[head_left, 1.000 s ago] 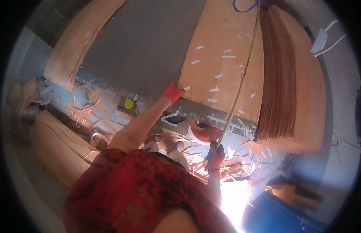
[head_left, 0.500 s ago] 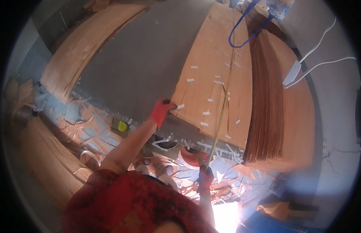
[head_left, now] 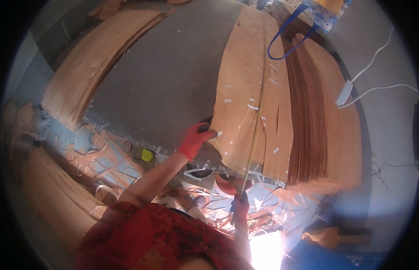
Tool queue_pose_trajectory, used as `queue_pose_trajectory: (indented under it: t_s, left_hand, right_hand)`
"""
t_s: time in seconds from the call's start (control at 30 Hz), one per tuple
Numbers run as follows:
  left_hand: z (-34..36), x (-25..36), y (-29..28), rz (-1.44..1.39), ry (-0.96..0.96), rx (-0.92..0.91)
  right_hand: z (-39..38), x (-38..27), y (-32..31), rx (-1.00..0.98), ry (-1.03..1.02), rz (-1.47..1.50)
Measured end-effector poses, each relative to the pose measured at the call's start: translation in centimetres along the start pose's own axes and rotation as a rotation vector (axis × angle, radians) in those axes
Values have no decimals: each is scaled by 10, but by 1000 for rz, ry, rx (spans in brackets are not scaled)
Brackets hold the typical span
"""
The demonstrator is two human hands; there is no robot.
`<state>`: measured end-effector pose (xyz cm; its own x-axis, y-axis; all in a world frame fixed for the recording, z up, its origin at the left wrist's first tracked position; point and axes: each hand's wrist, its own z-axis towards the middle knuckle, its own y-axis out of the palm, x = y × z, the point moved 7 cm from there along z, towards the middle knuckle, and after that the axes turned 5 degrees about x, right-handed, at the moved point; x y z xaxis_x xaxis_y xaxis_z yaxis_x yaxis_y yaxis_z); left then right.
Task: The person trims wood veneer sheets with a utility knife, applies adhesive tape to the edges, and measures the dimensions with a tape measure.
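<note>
My left hand [head_left: 194, 140], in a red glove with dark fingertips, pinches the left edge of a thin wood veneer sheet [head_left: 238, 58] close to its near corner. The sheet bows up and ripples there. Small white tape pieces [head_left: 252, 107] are stuck over it, and several splits run along its near half. My right hand [head_left: 240, 209], gloved alike, is closed round the near end of a long thin wooden stick [head_left: 255, 135]. The stick lies lengthwise along the sheet and sticks out past the table's near edge.
The dark grey tabletop [head_left: 160, 76] bears veneer stacks at left [head_left: 106, 49] and right [head_left: 335, 135]. A yellow-green tape measure [head_left: 147, 155] sits by the near edge. Blue bag straps [head_left: 281, 57] overhang the far right; a white corded plug strip [head_left: 345, 92] lies right. Veneer scraps [head_left: 106, 155] litter the floor.
My left hand has shifted a little right and nearer, drawing the sheet's near end toward me and buckling it. The stick stays in my right hand. The view has shifted slightly.
</note>
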<state>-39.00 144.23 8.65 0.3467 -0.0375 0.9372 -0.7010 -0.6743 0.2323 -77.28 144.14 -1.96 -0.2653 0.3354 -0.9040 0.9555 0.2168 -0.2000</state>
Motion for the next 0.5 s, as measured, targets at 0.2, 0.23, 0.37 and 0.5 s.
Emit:
queue_pose_trajectory:
  t_s: [0.2, 0.23, 0.37, 0.5]
  left_hand:
    - [-1, 16, 40, -25, 71, -55]
    - [1, 12, 37, -66, 57, -69]
    - [-13, -9, 8, -179, -26, -50]
    - [-16, -33, -11, -100, -42, 104]
  right_hand:
    - [5, -34, -18, 33, -74, -101]
    - [10, -30, -20, 0, -80, -68]
    - [26, -27, -16, -117, -8, 2]
    - [35, -32, -31, -165, -14, 82]
